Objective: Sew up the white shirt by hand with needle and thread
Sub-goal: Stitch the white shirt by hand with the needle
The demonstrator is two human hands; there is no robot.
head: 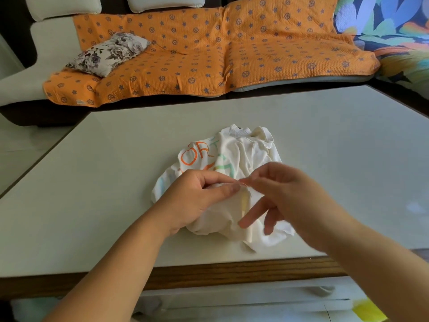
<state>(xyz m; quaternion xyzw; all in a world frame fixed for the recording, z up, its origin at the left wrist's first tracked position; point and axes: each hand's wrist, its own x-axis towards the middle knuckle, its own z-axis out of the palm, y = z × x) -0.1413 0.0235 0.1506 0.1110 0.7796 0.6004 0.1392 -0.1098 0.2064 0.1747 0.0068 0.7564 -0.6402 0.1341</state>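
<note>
A raised fold of a crumpled white shirt (243, 149) of soft fabric is pinched between the thumb and curled forefinger of the left hand (199, 196). Just beside that pinch, the thumb and forefinger of the right hand (285, 194) are brought tip to tip, while its other fingers are stretched down over the cloth. This hand is blurred, and whatever is held between its tips is too fine to be made out. The shirt is bunched into loose wrinkled folds and printed with large orange and pale green letters. It is laid near the front middle of a smooth, pale, matte table (104, 182) edged in front with a brown wood-grain strip (232, 273). Behind the table, a cream sofa (53, 38) is draped with a quilted orange cover (209, 54) patterned with small purple stars and circles. A plump cushion printed with grey roses (109, 52) is propped on it.
</note>
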